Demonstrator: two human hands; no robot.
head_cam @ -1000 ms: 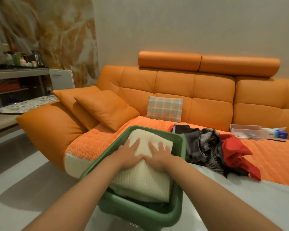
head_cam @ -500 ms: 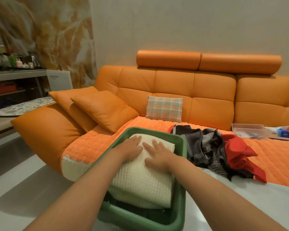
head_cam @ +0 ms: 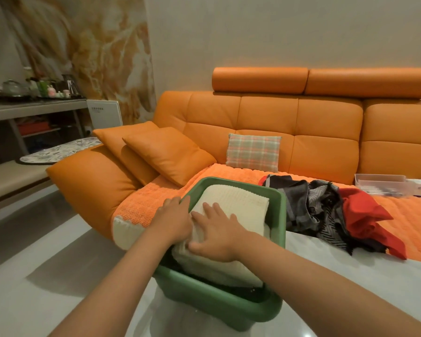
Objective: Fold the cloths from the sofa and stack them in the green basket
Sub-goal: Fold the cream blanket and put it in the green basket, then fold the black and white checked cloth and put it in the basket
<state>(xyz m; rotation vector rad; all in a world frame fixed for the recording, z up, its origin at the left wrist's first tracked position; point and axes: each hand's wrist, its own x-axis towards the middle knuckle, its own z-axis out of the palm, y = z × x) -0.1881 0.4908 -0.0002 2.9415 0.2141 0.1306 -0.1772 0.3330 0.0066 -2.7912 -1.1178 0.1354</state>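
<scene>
Cream cloth folded in green basket, pressed down by straight fingers of left hand and right hand; pile on sofa unfolded.

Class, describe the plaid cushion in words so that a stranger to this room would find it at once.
Start at the orange sofa against the wall. Propped upright against its backrest stands a small plaid cushion. It alone is checked, in green, pink and cream; the two plain orange cushions by the armrest match the sofa.
</scene>
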